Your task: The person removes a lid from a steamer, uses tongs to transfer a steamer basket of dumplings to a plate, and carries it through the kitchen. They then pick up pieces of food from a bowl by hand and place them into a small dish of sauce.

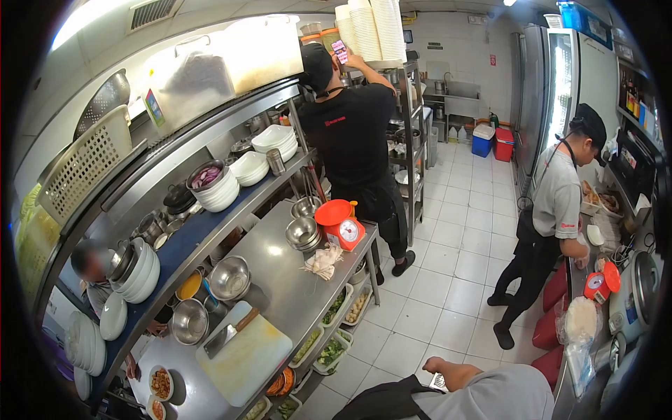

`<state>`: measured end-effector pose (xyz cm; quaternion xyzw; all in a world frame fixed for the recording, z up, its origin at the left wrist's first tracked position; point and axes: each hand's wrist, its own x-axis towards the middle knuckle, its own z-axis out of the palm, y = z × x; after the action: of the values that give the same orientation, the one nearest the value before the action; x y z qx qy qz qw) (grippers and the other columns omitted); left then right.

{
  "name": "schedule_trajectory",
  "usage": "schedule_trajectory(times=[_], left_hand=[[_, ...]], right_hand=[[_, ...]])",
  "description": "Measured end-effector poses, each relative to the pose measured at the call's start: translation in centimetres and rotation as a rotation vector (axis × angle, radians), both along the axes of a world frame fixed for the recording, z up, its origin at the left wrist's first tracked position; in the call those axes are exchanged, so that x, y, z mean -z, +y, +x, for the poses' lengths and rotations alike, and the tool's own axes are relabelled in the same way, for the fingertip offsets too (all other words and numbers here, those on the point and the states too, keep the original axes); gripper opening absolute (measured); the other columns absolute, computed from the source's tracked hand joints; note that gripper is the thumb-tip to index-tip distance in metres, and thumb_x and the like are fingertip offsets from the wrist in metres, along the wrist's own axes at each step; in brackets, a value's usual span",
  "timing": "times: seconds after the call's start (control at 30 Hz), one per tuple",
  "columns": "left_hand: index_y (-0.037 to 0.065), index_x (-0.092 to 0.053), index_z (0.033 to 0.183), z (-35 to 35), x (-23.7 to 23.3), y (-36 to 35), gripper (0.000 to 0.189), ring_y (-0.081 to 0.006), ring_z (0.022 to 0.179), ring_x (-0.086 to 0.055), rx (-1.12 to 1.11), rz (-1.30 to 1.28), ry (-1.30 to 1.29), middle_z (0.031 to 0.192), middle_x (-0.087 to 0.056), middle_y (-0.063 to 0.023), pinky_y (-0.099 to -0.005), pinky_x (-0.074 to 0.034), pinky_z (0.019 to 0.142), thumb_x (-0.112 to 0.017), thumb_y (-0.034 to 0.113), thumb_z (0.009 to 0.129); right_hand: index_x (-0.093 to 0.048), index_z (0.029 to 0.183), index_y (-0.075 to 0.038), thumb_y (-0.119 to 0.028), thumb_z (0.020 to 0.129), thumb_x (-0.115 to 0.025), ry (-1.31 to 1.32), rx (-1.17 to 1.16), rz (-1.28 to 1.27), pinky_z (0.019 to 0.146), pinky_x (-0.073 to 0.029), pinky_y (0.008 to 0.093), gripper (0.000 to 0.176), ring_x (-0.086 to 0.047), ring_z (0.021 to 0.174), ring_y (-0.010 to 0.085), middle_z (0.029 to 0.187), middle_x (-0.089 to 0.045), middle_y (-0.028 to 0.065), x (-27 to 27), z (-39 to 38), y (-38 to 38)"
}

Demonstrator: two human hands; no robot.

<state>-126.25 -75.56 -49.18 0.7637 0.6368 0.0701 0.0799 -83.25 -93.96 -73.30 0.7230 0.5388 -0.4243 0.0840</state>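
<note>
Neither my left hand nor my right hand can be made out. At the bottom edge, a person in a grey shirt (500, 395) and black apron is partly in view with a bent bare arm (458, 372); whatever that arm holds is unclear. On the steel table (276, 262), a knife (231, 333) lies on a pale cutting board (245, 357). Metal bowls (229, 278), a cloth (323, 262) and a red scale (341, 225) stand farther along it. Two small bowls of food (161, 383) sit at the lower left.
A person in black (353, 133) holds up a phone (340, 51) by the tall rack. Another person in grey (556, 189) works at the right counter beside a second red scale (600, 283). Shelves of dishes (218, 192) run above the table; tiled floor (444, 259) separates the counters.
</note>
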Motion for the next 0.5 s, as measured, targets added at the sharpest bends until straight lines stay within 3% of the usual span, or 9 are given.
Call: schedule_trajectory(times=[0.07, 0.27, 0.4, 0.5], left_hand=[[0.005, -0.051, 0.132, -0.2, 0.2, -0.1, 0.044, -0.0382, 0.112, -0.061, 0.001, -0.007, 0.001, 0.117, -0.064, -0.0212, -0.0524, -0.048, 0.094, -0.053, 0.025, 0.094], [0.005, -0.051, 0.133, -0.5, 0.5, -0.2, 0.044, -0.0385, 0.112, -0.061, 0.003, -0.026, 0.003, 0.117, -0.064, -0.0214, -0.0527, -0.048, 0.094, -0.053, 0.024, 0.093], [0.005, -0.051, 0.133, -0.8, 0.9, -0.4, 0.044, -0.0386, 0.112, -0.061, 0.004, -0.043, 0.008, 0.117, -0.064, -0.0215, -0.0530, -0.048, 0.094, -0.053, 0.024, 0.093], [0.005, -0.051, 0.133, -1.0, 1.0, -0.5, 0.044, -0.0388, 0.112, -0.061, 0.004, -0.058, 0.004, 0.117, -0.064, -0.0216, -0.0531, -0.048, 0.094, -0.053, 0.024, 0.093]], right_hand=[[-0.076, 0.094, -0.008, -0.047, 0.087, -0.053, 0.000, 0.090, -0.041, 0.085, -0.052, 0.0454, 0.045, -0.068, 0.096, 0.0334, 0.094, -0.073, 0.0150, 0.0, -0.1, -0.1], [-0.076, 0.092, -0.007, -0.049, 0.086, -0.055, -0.016, 0.084, -0.056, 0.085, -0.052, 0.0456, 0.047, -0.068, 0.096, 0.0337, 0.094, -0.073, 0.0155, 1.8, 0.3, -0.2], [-0.074, 0.101, -0.010, -0.042, 0.088, -0.055, -0.036, 0.027, -0.056, 0.087, -0.052, 0.0465, 0.039, -0.067, 0.100, 0.0351, 0.102, -0.072, 0.0166, 2.5, 0.2, -0.2], [-0.072, 0.110, -0.013, -0.036, 0.089, -0.054, -0.040, -0.079, -0.066, 0.089, -0.052, 0.0472, 0.035, -0.066, 0.103, 0.0360, 0.110, -0.070, 0.0168, 6.3, 1.0, -0.2]])
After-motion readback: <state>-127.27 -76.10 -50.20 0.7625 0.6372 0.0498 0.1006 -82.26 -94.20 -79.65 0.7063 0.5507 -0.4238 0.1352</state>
